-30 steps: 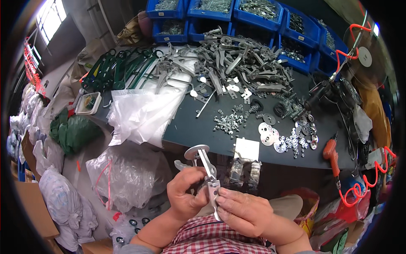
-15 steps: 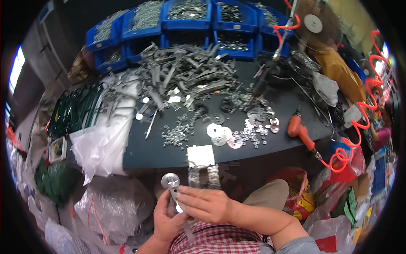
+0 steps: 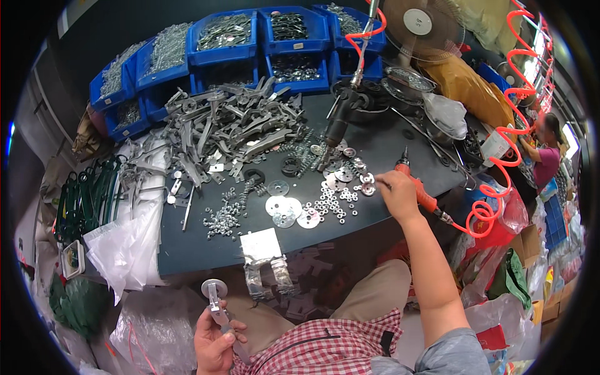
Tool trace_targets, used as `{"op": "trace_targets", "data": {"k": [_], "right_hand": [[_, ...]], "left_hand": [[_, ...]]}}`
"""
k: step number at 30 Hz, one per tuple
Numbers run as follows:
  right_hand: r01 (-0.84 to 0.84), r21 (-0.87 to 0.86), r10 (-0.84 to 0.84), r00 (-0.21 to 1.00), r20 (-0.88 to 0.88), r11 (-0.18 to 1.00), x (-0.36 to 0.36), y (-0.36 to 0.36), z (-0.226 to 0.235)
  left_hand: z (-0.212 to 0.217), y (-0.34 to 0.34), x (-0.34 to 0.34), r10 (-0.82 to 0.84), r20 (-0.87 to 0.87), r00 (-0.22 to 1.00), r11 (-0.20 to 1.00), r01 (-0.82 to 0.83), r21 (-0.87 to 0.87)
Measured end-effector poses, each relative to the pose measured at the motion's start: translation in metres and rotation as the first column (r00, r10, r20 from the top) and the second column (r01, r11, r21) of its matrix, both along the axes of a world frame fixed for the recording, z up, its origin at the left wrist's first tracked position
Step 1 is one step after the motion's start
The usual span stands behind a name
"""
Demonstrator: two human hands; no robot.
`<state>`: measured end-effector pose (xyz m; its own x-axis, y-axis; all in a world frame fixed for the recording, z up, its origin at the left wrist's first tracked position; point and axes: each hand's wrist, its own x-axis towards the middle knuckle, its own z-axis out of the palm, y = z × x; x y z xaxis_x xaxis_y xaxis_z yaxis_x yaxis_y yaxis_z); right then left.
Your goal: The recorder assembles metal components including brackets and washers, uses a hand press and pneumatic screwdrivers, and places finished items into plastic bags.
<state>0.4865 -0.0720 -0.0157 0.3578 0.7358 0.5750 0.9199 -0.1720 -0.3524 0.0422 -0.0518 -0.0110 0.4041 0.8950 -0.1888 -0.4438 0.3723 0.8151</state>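
Note:
Low over my lap, my left hand [image 3: 215, 342] is wrapped round a grey metal lever part [image 3: 215, 307] with a round disc at its upper end. My right hand [image 3: 399, 192] reaches over the tabletop's right side. Its fingertips are pinched together beside small round metal cups [image 3: 367, 188]; what they hold, if anything, is too small to make out. Close by lie several small nuts [image 3: 331, 203] and flat round discs [image 3: 284, 212]. Just behind that hand lies an orange power screwdriver [image 3: 425, 197] with a coiled red hose [image 3: 484, 215].
Blue bins [image 3: 222, 34] of small metal parts line the back. A heap of grey levers [image 3: 231, 122] covers the table's middle. A dark hanging driver [image 3: 337, 122] points down near the discs. A metal bracket [image 3: 260, 245] juts from the front edge; plastic sheets [image 3: 134, 234] lie left.
My right hand has left the lever part and moved far right to the small cups. My left hand, still holding the part, has moved lower and left. The view has shifted too.

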Motion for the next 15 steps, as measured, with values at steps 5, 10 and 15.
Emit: {"op": "trace_targets", "data": {"k": [5,10,15], "right_hand": [[0.018,-0.068,-0.020,1.000,-0.021,0.998,0.007,-0.003,-0.002],[-0.153,-0.112,0.160,0.986,0.054,0.982,-0.010,0.015,-0.003],[-0.380,-0.117,0.396,0.899,0.186,0.918,-0.032,0.061,-0.004]], "left_hand": [[0.002,0.001,0.001,-0.066,0.084,0.994,0.995,0.072,-0.066],[0.005,-0.003,0.010,-0.049,0.127,0.991,0.993,0.063,-0.104],[0.000,-0.001,0.014,-0.077,0.141,0.987,0.983,0.099,-0.152]]}}
